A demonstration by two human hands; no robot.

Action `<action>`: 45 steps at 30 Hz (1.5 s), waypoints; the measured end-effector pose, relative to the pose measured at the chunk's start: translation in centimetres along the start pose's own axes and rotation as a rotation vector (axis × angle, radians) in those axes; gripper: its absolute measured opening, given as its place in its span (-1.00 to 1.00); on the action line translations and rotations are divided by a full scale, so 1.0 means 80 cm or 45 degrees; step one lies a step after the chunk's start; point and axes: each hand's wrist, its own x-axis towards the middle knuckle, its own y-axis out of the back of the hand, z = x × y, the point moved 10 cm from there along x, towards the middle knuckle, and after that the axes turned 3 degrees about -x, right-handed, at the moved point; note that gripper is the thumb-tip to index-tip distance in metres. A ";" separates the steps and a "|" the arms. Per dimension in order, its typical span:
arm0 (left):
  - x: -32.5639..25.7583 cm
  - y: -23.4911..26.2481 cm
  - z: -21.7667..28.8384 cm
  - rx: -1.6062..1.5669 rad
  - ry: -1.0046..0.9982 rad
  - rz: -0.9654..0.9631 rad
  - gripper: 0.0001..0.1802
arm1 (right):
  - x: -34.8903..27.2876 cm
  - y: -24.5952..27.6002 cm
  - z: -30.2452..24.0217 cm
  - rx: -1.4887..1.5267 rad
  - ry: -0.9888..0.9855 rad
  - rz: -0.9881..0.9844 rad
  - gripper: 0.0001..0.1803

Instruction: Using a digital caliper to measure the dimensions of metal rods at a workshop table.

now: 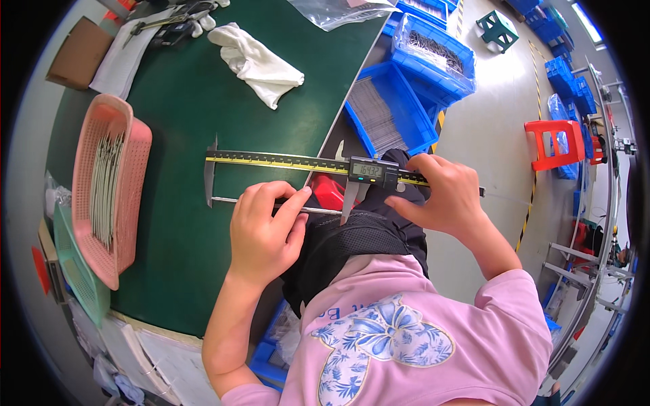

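My right hand (447, 196) is closed round the right end of a digital caliper (284, 161), thumb below the beam and fingers above it. The caliper lies level across the view, its jaws spread wide and pointing toward me. Between the jaws runs a thin metal rod (321, 210), pinched in the fingers of my left hand (267, 230). The rod's left end is by the fixed jaw (209, 183), its right end by the sliding jaw (350, 199); whether both touch I cannot tell. Part of the rod is hidden behind my left fingers.
A pink basket (128, 196) of thin rods stands left on the green table (176, 271), beside a green basket (78, 254). White gloves (261, 64) lie farther back. Blue crates (423, 128) hold more rods right of the table edge. A red stool (555, 143) stands on the floor.
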 end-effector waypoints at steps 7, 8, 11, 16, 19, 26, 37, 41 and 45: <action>-0.001 0.001 0.002 0.004 -0.007 0.016 -0.61 | -0.002 -0.003 0.000 -0.050 -0.002 -0.060 -0.56; -0.001 0.001 0.002 0.003 -0.007 0.019 -0.61 | -0.004 -0.004 0.000 -0.053 0.001 -0.055 -0.57; -0.002 0.000 0.003 0.003 -0.008 0.016 -0.62 | -0.005 -0.002 0.000 -0.064 0.006 -0.048 -0.57; 0.001 -0.003 0.003 -0.011 0.002 0.013 -0.62 | -0.005 0.000 0.003 -0.071 0.001 -0.038 -0.57; 0.005 -0.003 0.003 -0.004 -0.008 0.020 -0.62 | -0.003 0.000 0.006 -0.018 -0.010 -0.031 -0.55; -0.005 0.002 -0.004 -0.135 -0.044 0.148 -0.67 | 0.004 -0.005 0.004 -0.042 -0.050 -0.055 -0.57; -0.011 -0.018 0.008 0.246 -0.189 0.304 -0.87 | 0.008 -0.010 0.031 -0.097 0.075 0.009 -0.58; -0.001 -0.035 0.001 0.276 -0.190 0.286 -0.81 | 0.012 -0.005 0.026 -0.103 0.095 0.000 -0.59; 0.005 -0.035 -0.001 0.290 -0.177 0.227 -0.79 | 0.013 -0.001 0.017 -0.178 0.028 -0.079 -0.55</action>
